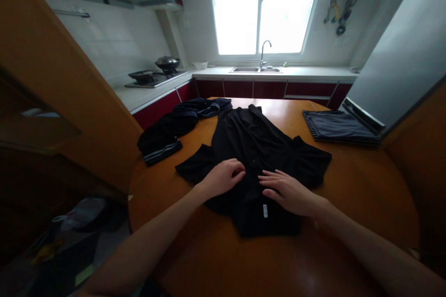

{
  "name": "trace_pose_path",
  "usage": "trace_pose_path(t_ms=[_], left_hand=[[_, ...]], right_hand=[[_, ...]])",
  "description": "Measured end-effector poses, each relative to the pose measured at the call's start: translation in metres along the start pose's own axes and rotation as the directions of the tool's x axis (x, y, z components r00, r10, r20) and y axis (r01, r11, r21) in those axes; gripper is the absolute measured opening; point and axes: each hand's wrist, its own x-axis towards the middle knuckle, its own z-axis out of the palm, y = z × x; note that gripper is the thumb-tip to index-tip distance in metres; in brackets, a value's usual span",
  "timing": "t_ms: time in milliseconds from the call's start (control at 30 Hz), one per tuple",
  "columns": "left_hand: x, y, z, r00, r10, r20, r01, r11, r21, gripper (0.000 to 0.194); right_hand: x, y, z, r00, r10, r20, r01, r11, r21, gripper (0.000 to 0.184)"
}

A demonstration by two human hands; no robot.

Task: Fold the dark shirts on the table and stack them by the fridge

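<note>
The black shirt lies spread across the middle of the desk, its white label near the person. The 2 hands are over it: the left hand has curled fingers, and whether it grips cloth I cannot tell; the right hand is flat, fingers extended, grasping nothing. Rumpled dark clothes lie left, a folded cloth right.

The white label is too small to read (the window is cut off above).
</note>
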Motion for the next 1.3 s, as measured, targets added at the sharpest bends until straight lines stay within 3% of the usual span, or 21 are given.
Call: trace_pose_path(t_ms=[67, 100, 200, 333, 400, 500, 567, 733, 867, 967, 1067, 1167, 1300], left_hand=[[0.003, -0.019, -0.022, 0.989, -0.058, -0.133, 0.065, 0.997, 0.047, 0.017], [0.003, -0.031, -0.035, 0.974, -0.103, -0.203, 0.12, 0.99, 0.07, 0.019], [-0.004, -0.075, -0.07, 0.893, -0.307, -0.328, 0.362, 0.925, 0.119, 0.023], [-0.028, -0.13, -0.098, 0.769, -0.586, -0.257, 0.633, 0.756, 0.17, 0.029], [-0.04, -0.146, -0.103, 0.719, -0.659, -0.222, 0.695, 0.688, 0.21, 0.033], [-0.05, -0.157, -0.103, 0.652, -0.722, -0.231, 0.757, 0.601, 0.258, 0.037], [-0.052, -0.158, -0.1, 0.633, -0.734, -0.245, 0.773, 0.582, 0.252, 0.039], [-0.049, -0.156, -0.091, 0.666, -0.723, -0.183, 0.74, 0.671, 0.047, 0.054], [-0.047, -0.152, -0.086, 0.737, -0.665, -0.123, 0.643, 0.745, -0.177, 0.069], [-0.048, -0.149, -0.086, 0.787, -0.597, -0.156, 0.549, 0.793, -0.264, 0.067], [-0.056, -0.149, -0.093, 0.821, -0.514, -0.249, 0.47, 0.855, -0.219, 0.054], [-0.07, -0.152, -0.104, 0.829, -0.444, -0.341, 0.432, 0.895, -0.114, 0.044], [-0.082, -0.158, -0.108, 0.834, -0.42, -0.358, 0.432, 0.9, -0.051, 0.04]], right_hand=[[0.002, 0.024, -0.011, 0.975, 0.122, -0.185, -0.119, 0.993, 0.026, 0.038], [0.002, 0.04, -0.018, 0.934, 0.204, -0.293, -0.202, 0.979, 0.037, 0.038], [-0.006, 0.102, -0.041, 0.738, 0.441, -0.512, -0.509, 0.861, 0.007, 0.038], [-0.031, 0.179, -0.066, 0.518, 0.688, -0.508, -0.822, 0.565, -0.073, 0.046], [-0.042, 0.202, -0.072, 0.465, 0.744, -0.48, -0.865, 0.497, -0.068, 0.043], [-0.05, 0.217, -0.075, 0.443, 0.777, -0.446, -0.87, 0.493, -0.006, 0.037], [-0.049, 0.219, -0.074, 0.443, 0.782, -0.44, -0.853, 0.518, 0.063, 0.034], [-0.042, 0.213, -0.067, 0.416, 0.793, -0.445, -0.712, 0.588, 0.383, 0.054], [-0.035, 0.195, -0.061, 0.335, 0.861, -0.384, -0.582, 0.509, 0.635, 0.067], [-0.033, 0.182, -0.063, 0.323, 0.881, -0.345, -0.538, 0.471, 0.699, 0.064], [-0.041, 0.176, -0.076, 0.329, 0.853, -0.405, -0.516, 0.522, 0.679, 0.051], [-0.062, 0.179, -0.094, 0.305, 0.828, -0.47, -0.519, 0.558, 0.647, 0.044], [-0.093, 0.189, -0.105, 0.258, 0.863, -0.434, -0.552, 0.5, 0.667, 0.043]])
